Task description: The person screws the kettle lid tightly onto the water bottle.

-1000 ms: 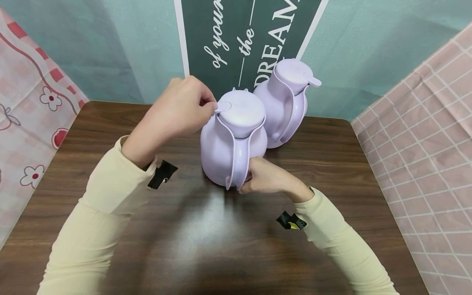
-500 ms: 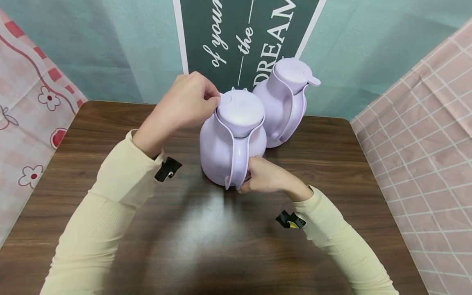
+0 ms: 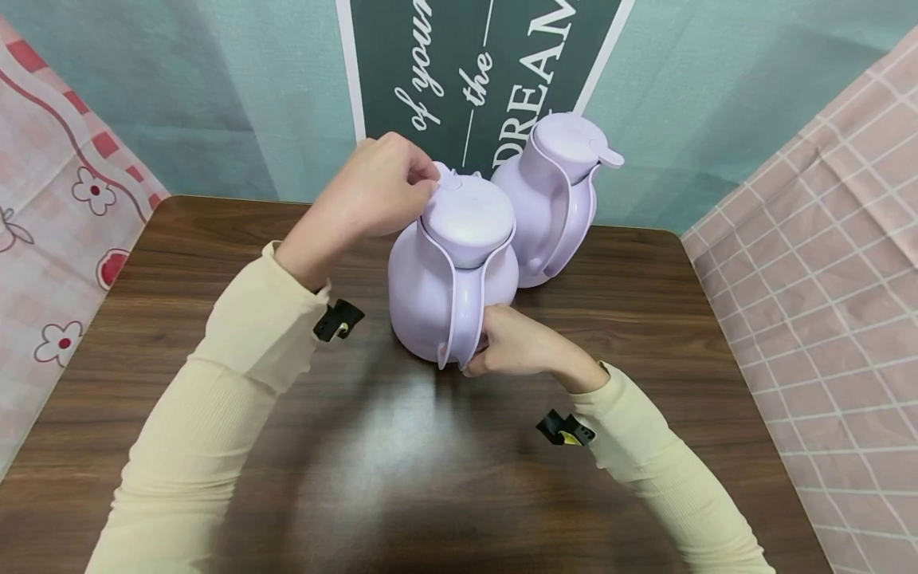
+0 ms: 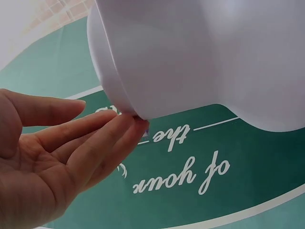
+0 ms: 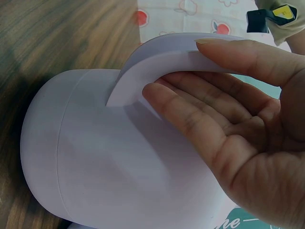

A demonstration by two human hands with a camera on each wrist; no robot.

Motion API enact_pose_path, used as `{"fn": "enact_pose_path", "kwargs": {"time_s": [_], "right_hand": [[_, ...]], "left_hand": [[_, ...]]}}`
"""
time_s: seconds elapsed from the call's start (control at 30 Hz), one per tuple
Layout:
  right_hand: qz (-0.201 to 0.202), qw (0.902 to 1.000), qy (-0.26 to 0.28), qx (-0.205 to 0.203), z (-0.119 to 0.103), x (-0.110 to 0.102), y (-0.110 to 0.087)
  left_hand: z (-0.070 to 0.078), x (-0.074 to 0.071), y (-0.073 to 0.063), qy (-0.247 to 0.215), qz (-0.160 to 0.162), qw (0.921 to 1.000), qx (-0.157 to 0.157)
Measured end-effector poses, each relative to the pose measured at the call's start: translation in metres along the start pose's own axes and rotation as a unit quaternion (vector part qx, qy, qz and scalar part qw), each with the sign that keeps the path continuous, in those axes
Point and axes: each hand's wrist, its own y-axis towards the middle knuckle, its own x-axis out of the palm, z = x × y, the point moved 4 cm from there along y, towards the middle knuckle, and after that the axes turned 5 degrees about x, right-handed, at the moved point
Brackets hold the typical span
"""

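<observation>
A lilac vacuum jug (image 3: 416,291) stands upright on the dark wooden table, its round lid (image 3: 469,217) seated in the neck. My left hand (image 3: 380,190) is at the lid's small tab (image 3: 448,177), which points toward the far left. In the left wrist view, extended fingers (image 4: 102,145) touch the lid's edge, with the thumb (image 4: 55,106) apart from it. Low on the jug's handle (image 3: 468,311), my right hand (image 3: 519,343) grips with its fingers inside the loop. The right wrist view has the thumb (image 5: 240,53) lying on the handle's outer side.
A second lilac jug (image 3: 531,207) stands behind and to the right, close to the first; its lid tab (image 3: 610,157) points right. Teal cloth with a dark green lettered panel (image 3: 459,80) hangs behind. Flowered cloth (image 3: 64,239) is at left, pink checked cloth (image 3: 825,263) at right.
The lid has turned clockwise, its tab swinging from leftward to far left, and my left hand has moved away and slightly right with it. My right hand and the jug body stay put.
</observation>
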Motion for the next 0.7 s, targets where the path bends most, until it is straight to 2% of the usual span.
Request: {"fn": "enact_pose_path", "kwargs": {"time_s": [0.3, 0.5, 0.7], "right_hand": [[-0.002, 1.0, 0.003, 0.003, 0.0, 0.0, 0.0], [-0.002, 1.0, 0.005, 0.002, 0.001, 0.0, 0.0], [-0.003, 0.9999, 0.011, 0.004, 0.001, 0.0, 0.0]], "left_hand": [[0.0, 0.003, 0.005, -0.012, -0.017, 0.9997, -0.009], [0.0, 0.001, -0.005, -0.025, -0.009, 0.9996, -0.009], [0.005, 0.0, -0.016, 0.008, 0.003, 0.9999, 0.007]]}}
